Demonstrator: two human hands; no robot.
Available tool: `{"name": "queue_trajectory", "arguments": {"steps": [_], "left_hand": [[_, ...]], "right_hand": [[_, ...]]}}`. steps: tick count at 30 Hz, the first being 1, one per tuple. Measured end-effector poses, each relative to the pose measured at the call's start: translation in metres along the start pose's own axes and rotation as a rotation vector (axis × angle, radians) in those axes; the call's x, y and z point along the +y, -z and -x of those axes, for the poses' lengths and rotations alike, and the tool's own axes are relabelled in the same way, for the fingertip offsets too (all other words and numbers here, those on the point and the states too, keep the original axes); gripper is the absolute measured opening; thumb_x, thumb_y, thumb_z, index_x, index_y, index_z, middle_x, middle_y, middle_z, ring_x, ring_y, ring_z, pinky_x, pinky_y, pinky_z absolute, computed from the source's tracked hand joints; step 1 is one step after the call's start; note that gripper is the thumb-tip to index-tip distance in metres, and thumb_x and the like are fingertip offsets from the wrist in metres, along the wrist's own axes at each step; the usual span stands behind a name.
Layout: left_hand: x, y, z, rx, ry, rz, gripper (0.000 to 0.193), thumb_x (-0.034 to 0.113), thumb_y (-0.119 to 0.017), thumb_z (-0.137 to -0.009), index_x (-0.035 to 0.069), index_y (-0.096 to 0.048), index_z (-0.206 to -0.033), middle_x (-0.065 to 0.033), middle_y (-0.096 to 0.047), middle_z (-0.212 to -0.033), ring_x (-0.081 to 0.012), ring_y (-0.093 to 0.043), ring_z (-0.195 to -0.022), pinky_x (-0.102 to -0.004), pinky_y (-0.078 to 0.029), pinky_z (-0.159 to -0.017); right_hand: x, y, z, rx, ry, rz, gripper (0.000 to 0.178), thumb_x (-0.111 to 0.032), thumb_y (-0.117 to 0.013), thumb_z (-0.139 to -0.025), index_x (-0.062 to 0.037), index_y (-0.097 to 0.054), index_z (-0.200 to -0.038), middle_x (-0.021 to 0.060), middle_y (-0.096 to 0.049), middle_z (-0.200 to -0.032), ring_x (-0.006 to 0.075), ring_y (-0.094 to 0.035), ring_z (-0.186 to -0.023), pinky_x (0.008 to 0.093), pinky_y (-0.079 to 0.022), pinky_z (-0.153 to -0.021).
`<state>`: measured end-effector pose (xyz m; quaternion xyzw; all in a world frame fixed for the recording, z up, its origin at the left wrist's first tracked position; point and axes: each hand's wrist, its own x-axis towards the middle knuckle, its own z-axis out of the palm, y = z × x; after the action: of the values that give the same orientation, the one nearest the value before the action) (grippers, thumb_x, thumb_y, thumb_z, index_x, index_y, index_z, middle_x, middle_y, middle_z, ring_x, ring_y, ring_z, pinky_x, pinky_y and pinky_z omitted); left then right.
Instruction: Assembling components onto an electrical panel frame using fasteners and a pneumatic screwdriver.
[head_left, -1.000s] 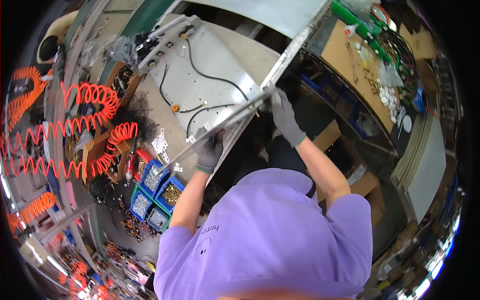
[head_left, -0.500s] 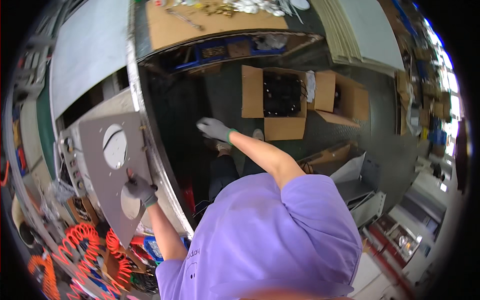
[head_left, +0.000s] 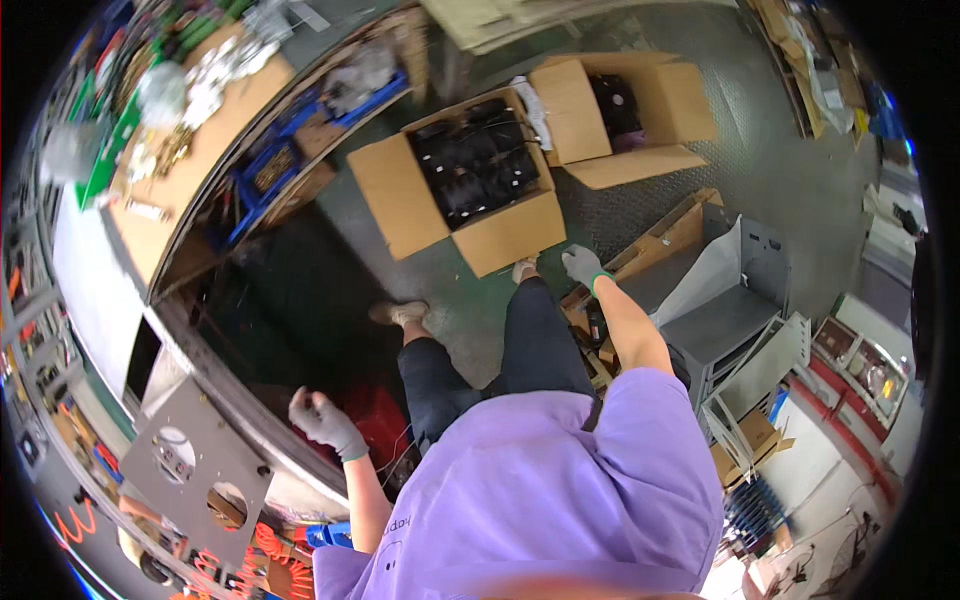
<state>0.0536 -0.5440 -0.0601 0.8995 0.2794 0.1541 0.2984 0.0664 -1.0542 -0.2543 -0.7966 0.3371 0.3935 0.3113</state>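
My left hand, in a grey glove, is raised beside the edge of the workbench. Its fingers are apart and hold nothing. A flat grey panel with two large round holes leans at the bench, left of that hand and apart from it. My right hand, gloved too with a green cuff, hangs to the right with its fingers curled in and nothing visible in them. It is nearest to an open cardboard box filled with black parts. My legs are in mid-stride on the floor.
A second open carton adjoins the first. Grey sheet-metal housings stand at the right. A blue bin of small parts sits under the cardboard-topped table. Orange coiled hoses lie at the lower left.
My left hand has let go of the grey panel and come away from it. My right arm has swung to the right. The view has turned right, towards the cartons.
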Motion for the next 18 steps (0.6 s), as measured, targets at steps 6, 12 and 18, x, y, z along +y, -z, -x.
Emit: {"name": "queue_trajectory", "arguments": {"steps": [6,12,18], "left_hand": [[0.088,-0.17,0.084,-0.571,0.271,0.227,0.021,0.003,-0.055,-0.083,0.001,-0.058,-0.103,-0.0027,-0.055,-0.095,-0.0128,-0.051,-0.082,-0.0249,-0.043,-0.076],[0.195,-0.257,0.117,-0.877,0.311,0.35,0.015,0.007,-0.054,-0.085,0.0,-0.058,-0.097,-0.0002,-0.052,-0.082,-0.0091,-0.047,-0.074,-0.0224,-0.04,-0.068],[0.205,-0.323,0.125,-0.982,0.081,0.104,0.018,0.011,-0.054,-0.084,0.002,-0.061,-0.096,0.0009,-0.052,-0.077,-0.0084,-0.046,-0.07,-0.022,-0.038,-0.065]], "right_hand": [[0.049,0.122,-0.091,0.229,0.242,-0.057,0.036,-0.028,-0.045,-0.089,-0.0031,-0.056,-0.113,0.0215,-0.056,-0.116,0.0377,-0.051,-0.11,0.0427,-0.042,-0.092],[0.12,0.194,-0.135,0.355,0.169,-0.276,0.032,-0.026,-0.052,-0.089,-0.0023,-0.058,-0.11,0.0105,-0.063,-0.091,0.0178,-0.059,-0.069,0.0318,-0.047,-0.066],[0.131,0.186,-0.134,0.191,-0.015,-0.537,0.033,-0.026,-0.05,-0.09,-0.0029,-0.057,-0.113,0.0119,-0.062,-0.095,0.0218,-0.059,-0.081,0.0327,-0.045,-0.074]]}}
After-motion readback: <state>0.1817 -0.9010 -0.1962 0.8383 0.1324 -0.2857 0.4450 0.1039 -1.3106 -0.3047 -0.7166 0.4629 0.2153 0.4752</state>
